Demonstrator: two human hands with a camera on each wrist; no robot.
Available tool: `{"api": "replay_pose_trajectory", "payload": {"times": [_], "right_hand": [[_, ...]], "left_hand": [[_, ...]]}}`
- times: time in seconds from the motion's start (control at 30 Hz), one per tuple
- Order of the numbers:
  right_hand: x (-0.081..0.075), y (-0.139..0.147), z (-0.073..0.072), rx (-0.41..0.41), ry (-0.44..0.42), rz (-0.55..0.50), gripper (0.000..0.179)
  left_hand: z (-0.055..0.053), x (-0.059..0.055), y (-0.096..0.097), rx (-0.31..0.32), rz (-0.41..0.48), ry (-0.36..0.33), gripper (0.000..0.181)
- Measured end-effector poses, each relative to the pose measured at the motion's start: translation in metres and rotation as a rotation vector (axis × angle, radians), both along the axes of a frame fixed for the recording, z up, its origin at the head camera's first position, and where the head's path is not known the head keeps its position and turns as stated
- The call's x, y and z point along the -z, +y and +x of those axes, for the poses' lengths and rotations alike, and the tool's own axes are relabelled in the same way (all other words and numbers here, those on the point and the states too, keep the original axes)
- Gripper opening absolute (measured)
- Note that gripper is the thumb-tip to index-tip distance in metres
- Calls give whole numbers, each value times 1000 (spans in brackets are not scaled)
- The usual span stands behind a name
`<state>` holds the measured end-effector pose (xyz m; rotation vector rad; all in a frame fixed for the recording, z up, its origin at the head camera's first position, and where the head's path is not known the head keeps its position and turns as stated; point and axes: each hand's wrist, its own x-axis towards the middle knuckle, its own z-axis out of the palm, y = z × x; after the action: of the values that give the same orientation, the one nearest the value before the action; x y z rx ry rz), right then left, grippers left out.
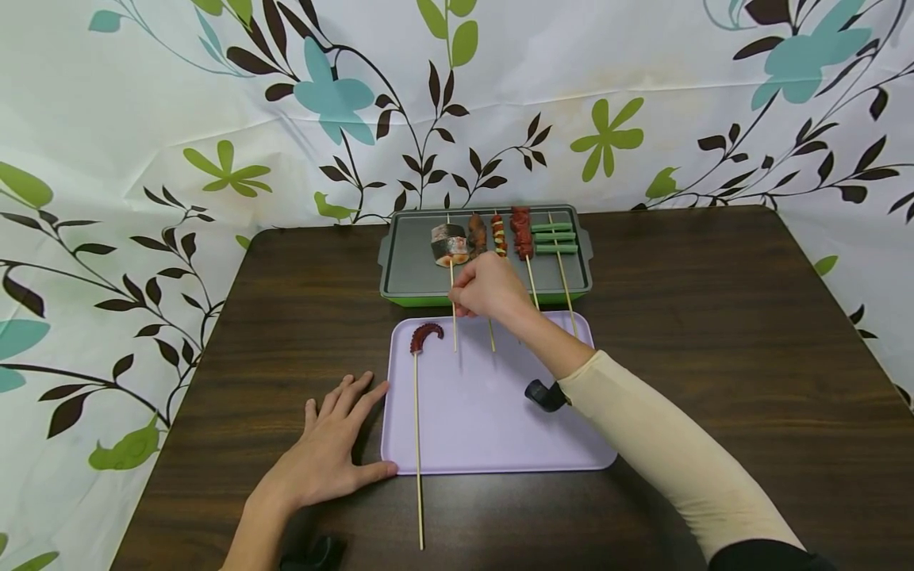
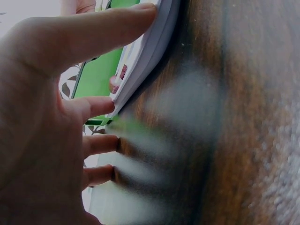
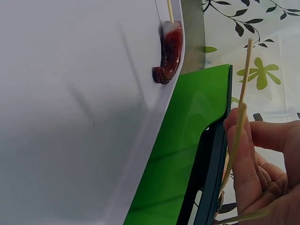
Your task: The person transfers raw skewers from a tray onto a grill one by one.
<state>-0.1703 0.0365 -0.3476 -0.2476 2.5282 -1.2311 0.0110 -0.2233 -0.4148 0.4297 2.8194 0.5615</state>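
Observation:
My right hand point(image 1: 487, 287) pinches the wooden stick of a skewer near the grill's front edge. At that skewer's far end is a chunky piece of food with dark, silvery skin point(image 1: 449, 244), on the grill plate point(image 1: 407, 274). In the right wrist view, thin sticks point(image 3: 246, 70) pass by the fingers. My left hand point(image 1: 332, 452) lies spread at the lavender tray's point(image 1: 493, 420) left side, thumb and index finger touching its edge. A tentacle skewer point(image 1: 426, 336) lies on the tray, its stick reaching past the near edge.
Right of the held skewer, the grill carries a brown meat skewer point(image 1: 477, 231), a striped one point(image 1: 498, 230), a red meat one point(image 1: 522, 230) and a green vegetable one point(image 1: 554, 238). Their sticks reach toward the tray. A patterned cloth point(image 1: 500, 47) hangs behind the dark wooden table point(image 1: 714, 317).

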Motion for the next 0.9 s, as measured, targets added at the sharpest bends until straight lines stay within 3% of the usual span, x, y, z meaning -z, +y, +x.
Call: {"api": "replay_pose_trajectory", "payload": {"times": [0.23, 0.47, 0.9], "right_hand": [[-1, 1, 0, 12, -39, 0, 14], [-3, 3, 1, -11, 7, 76, 15], [-9, 6, 10, -41, -17, 74, 17]], "left_hand": [[0, 0, 0, 3, 0, 7, 105], [0, 1, -1, 17, 1, 23, 105], [1, 2, -2, 20, 6, 30, 105]]}}
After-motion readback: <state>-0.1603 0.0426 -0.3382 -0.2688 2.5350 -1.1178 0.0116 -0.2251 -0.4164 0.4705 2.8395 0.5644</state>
